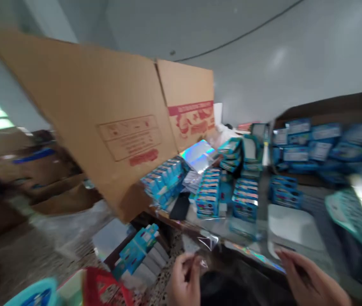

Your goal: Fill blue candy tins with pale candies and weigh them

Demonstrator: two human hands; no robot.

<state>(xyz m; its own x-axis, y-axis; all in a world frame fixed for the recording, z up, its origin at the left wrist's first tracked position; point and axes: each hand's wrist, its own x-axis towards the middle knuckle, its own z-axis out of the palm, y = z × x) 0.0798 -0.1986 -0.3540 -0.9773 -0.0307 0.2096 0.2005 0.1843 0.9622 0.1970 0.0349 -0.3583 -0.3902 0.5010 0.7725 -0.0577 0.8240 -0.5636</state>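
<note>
My left hand [185, 278] is closed in a pinch at the bottom middle. A shiny piece of clear plastic film [209, 242] shows at its fingertips and just above them. My right hand [308, 278], at the lower right, has its thumb and fingers pressed together; blur hides what is between them. Just beyond it, a white rounded panel [295, 225] lies on the table. Standing rows of small blue printed boxes [208, 193] and more blue boxes [245, 197] are beyond both hands.
A large cardboard sheet [120, 114] stands upright at the left of the table. A dark phone-like slab [180, 206] lies near the table edge. An open carton [327, 170] of blue packs is at right. Below left are a red basket [104, 284] and a turquoise tub [52, 287].
</note>
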